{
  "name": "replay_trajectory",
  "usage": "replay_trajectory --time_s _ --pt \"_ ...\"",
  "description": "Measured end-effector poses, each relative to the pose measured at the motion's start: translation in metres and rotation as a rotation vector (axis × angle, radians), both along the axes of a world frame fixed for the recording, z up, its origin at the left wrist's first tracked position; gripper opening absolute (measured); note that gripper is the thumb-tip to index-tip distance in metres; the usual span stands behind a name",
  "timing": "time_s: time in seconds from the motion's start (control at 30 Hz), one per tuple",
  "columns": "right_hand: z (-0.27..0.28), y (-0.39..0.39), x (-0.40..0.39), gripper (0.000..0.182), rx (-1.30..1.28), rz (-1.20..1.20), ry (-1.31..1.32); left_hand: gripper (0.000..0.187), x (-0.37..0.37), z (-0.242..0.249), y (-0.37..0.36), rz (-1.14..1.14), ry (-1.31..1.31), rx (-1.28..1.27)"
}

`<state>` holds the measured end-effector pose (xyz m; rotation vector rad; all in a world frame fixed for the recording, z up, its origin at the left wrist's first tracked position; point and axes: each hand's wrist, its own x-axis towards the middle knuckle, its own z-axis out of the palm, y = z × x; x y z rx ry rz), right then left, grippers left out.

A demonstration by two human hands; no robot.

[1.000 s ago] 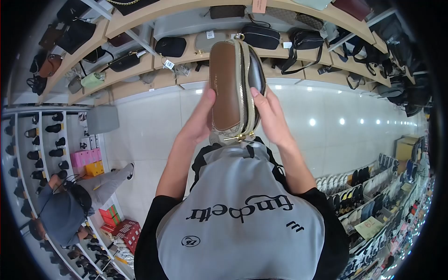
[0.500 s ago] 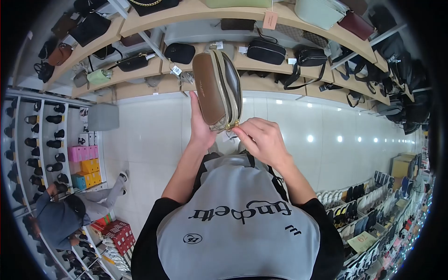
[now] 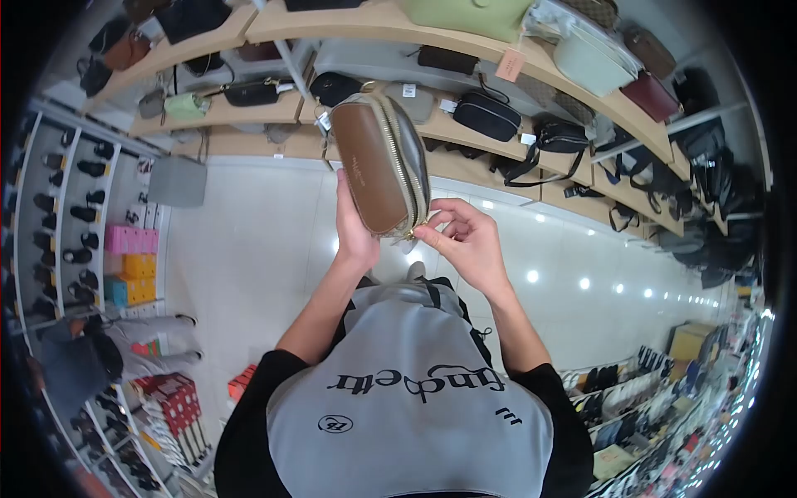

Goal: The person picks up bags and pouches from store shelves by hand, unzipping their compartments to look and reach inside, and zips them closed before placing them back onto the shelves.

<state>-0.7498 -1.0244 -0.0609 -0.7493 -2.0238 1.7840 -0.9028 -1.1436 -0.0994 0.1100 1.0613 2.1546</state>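
Note:
A small brown bag with gold zips stands tilted in front of my chest, its lettered brown face turned toward me. My left hand holds it from the left and below, its fingers mostly hidden behind the bag. At the bag's lower right corner, the thumb and a finger of my right hand pinch a gold zip pull. Along the right side the zip teeth show, beside a greyish compartment that looks partly unzipped.
Curved wooden shelves with handbags run beyond my hands. A grey pouf stands on the left near shoe racks. A person is at the lower left. More shoe displays stand at the lower right.
The view has turned slightly, and the bag shows more of its brown face. My right hand stays at the zip end, with its other fingers more spread. The person at left has shifted posture.

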Motion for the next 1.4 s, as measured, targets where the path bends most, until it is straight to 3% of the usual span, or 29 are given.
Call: replay_trajectory --time_s 0.07,0.33,0.43,0.53,0.63,0.73,0.87,0.97,1.03,1.13,1.4 --pt "-0.007 0.002 0.000 0.030 0.070 -0.002 0.042 0.064 0.000 0.004 0.000 0.015 -0.006 -0.031" --pt "0.002 -0.012 -0.003 0.013 0.645 0.021 0.060 0.067 -0.005 -0.002 0.001 0.070 0.031 -0.109" --pt "0.006 -0.005 0.003 0.012 1.017 0.151 -0.058 0.065 -0.024 -0.016 -0.015 -0.012 0.172 -0.191" --pt "0.025 0.021 0.002 0.012 1.101 0.207 0.028 0.057 -0.042 -0.009 -0.031 -0.212 0.453 -0.276" --pt "0.042 0.057 0.000 0.012 0.981 0.028 0.083 0.050 -0.056 -0.005 -0.046 -0.418 0.717 -0.380" --pt "0.028 0.058 -0.007 0.011 0.673 -0.048 0.099 0.047 -0.068 0.015 -0.054 -0.609 0.589 -0.349" --pt "-0.006 0.025 -0.025 0.021 0.339 -0.394 -0.017 0.048 -0.070 -0.012 -0.048 -0.505 0.461 -0.365" --pt "-0.005 -0.010 -0.019 0.030 0.291 -0.334 -0.031 0.051 -0.042 -0.028 -0.032 -0.261 0.230 -0.292" --pt "-0.003 -0.027 -0.018 0.035 0.626 -0.132 0.085 0.054 -0.030 -0.030 -0.017 -0.087 0.094 -0.273" --pt "-0.010 -0.044 -0.020 0.035 0.816 -0.117 -0.072 0.056 -0.024 -0.027 -0.008 -0.016 0.087 -0.293" --pt "-0.008 -0.018 -0.005 0.025 1.050 -0.068 -0.006 0.055 -0.013 -0.009 -0.003 0.006 0.201 -0.307"
